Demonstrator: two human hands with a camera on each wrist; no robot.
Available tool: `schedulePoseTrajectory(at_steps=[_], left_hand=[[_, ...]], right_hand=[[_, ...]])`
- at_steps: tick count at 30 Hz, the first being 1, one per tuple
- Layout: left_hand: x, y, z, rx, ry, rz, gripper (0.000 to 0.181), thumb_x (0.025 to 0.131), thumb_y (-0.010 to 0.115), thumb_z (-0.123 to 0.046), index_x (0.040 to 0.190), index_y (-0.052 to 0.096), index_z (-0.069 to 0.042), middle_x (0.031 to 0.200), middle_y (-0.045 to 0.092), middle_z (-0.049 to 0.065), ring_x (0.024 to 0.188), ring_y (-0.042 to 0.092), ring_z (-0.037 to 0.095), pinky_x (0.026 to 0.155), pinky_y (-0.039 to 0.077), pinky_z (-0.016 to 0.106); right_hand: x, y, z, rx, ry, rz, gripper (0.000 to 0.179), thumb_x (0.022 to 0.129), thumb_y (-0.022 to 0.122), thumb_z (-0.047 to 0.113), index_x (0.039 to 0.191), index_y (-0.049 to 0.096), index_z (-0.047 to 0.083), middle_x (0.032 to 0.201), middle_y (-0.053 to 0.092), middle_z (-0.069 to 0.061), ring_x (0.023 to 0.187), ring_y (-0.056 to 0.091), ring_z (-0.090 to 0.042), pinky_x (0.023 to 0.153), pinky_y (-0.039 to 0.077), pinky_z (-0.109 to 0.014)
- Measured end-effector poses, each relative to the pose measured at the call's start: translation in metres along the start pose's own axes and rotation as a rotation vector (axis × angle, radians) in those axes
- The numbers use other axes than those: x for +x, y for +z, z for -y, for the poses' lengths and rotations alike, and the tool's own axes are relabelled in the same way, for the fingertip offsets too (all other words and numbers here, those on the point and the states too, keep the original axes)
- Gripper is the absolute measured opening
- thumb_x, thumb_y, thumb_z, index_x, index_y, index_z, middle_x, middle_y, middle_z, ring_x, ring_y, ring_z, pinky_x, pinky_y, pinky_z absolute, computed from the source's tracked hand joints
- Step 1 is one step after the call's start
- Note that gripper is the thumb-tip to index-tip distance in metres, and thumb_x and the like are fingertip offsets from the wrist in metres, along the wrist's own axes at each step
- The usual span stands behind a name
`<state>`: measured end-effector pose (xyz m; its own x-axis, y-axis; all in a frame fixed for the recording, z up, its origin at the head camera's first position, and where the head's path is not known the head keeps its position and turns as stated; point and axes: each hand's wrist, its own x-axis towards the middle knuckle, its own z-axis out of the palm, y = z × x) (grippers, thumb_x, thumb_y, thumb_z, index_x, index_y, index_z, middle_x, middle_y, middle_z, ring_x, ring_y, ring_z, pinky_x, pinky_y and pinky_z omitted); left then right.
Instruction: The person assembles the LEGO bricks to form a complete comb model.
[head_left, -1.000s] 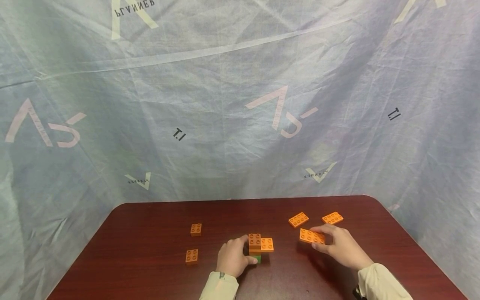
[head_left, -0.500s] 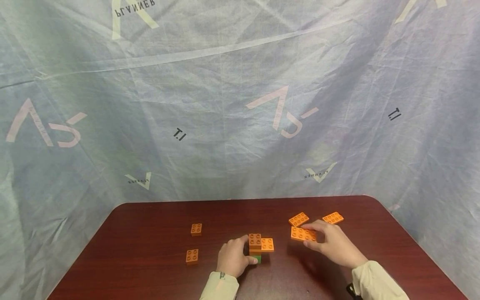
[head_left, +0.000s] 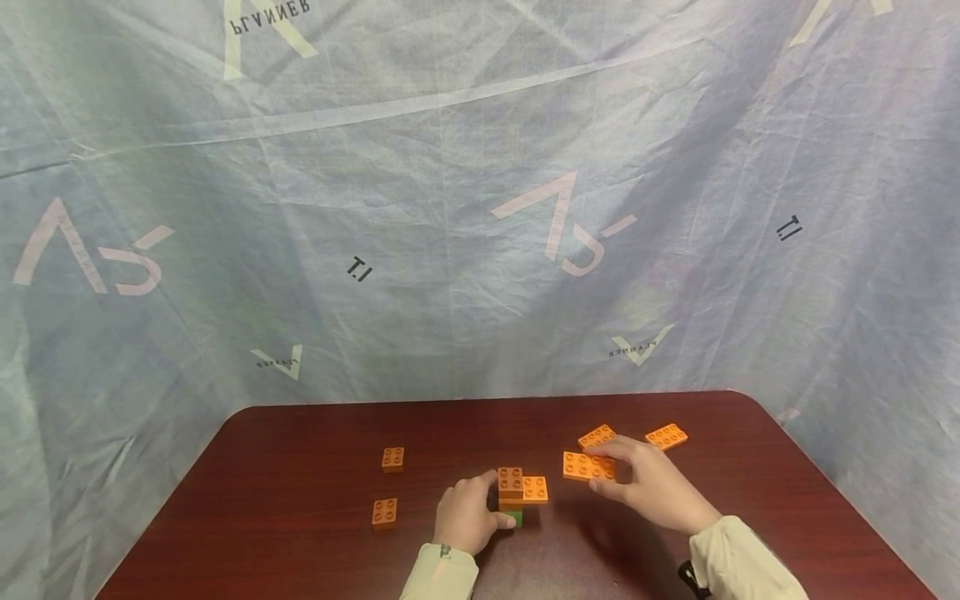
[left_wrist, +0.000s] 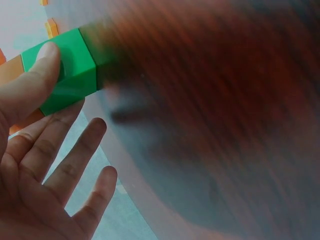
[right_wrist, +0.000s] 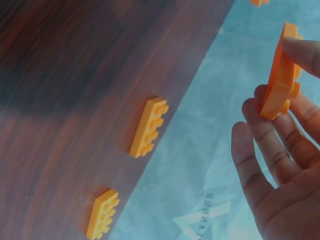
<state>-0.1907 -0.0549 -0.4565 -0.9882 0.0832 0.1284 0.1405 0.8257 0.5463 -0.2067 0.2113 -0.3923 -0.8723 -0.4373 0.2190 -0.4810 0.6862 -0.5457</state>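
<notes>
My left hand [head_left: 465,515] grips a small stack of toy building bricks near the table's middle. At its base is a green brick [left_wrist: 75,65], with the thumb pressed on one face and fingers behind. Above it lies a flat orange plate [head_left: 536,489] jutting out to the right, topped by a darker orange square brick [head_left: 510,481]. To the right, my right hand [head_left: 652,483] pinches another flat orange building plate [head_left: 581,467] by its right end, thumb against fingers. That plate is held above the table, studs up, a short way right of the stack.
Two more flat orange plates, a nearer-left one [head_left: 596,435] and a right one [head_left: 666,437], lie at the back right. Two orange square bricks, one farther [head_left: 393,458] and one closer [head_left: 385,512], sit left on the dark red table [head_left: 300,467]. Printed cloth [head_left: 450,208] hangs behind.
My right hand has moved left with the orange plate, closer to the stack, and now partly covers a plate behind it. The left hand and the stack have stayed put.
</notes>
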Motion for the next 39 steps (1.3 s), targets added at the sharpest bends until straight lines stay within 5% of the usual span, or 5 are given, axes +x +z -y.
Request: schedulePoseTrajectory(at_steps=[11, 19, 39], left_hand=[[0.001, 0.000, 0.001, -0.009, 0.004, -0.004, 0.063, 0.068, 0.095, -0.025, 0.121, 0.071, -0.002, 0.101, 0.074, 0.014, 0.083, 0.069, 0.036, 0.074, 0.056, 0.055], [0.002, -0.001, 0.001, -0.010, 0.006, -0.008, 0.061, 0.068, 0.095, -0.025, 0.119, 0.071, -0.004, 0.094, 0.074, 0.010, 0.078, 0.068, 0.032, 0.071, 0.055, 0.052], [0.003, 0.000, 0.003, -0.035, 0.015, 0.016, 0.059, 0.070, 0.094, -0.023, 0.121, 0.071, -0.003, 0.098, 0.075, 0.011, 0.080, 0.069, 0.034, 0.074, 0.056, 0.055]], right_hand=[[0.008, 0.004, 0.018, -0.001, -0.120, -0.006, 0.039, 0.091, 0.078, 0.025, 0.127, 0.071, 0.012, 0.119, 0.071, 0.001, 0.112, 0.066, -0.025, 0.093, 0.053, -0.050], [0.015, 0.011, 0.030, 0.004, -0.127, 0.020, 0.038, 0.092, 0.077, 0.029, 0.126, 0.071, 0.015, 0.113, 0.067, 0.008, 0.107, 0.063, -0.020, 0.093, 0.047, -0.054], [0.030, 0.030, 0.044, 0.019, -0.187, 0.085, 0.037, 0.092, 0.076, 0.020, 0.127, 0.071, 0.010, 0.110, 0.067, 0.005, 0.089, 0.059, -0.007, 0.079, 0.052, -0.036]])
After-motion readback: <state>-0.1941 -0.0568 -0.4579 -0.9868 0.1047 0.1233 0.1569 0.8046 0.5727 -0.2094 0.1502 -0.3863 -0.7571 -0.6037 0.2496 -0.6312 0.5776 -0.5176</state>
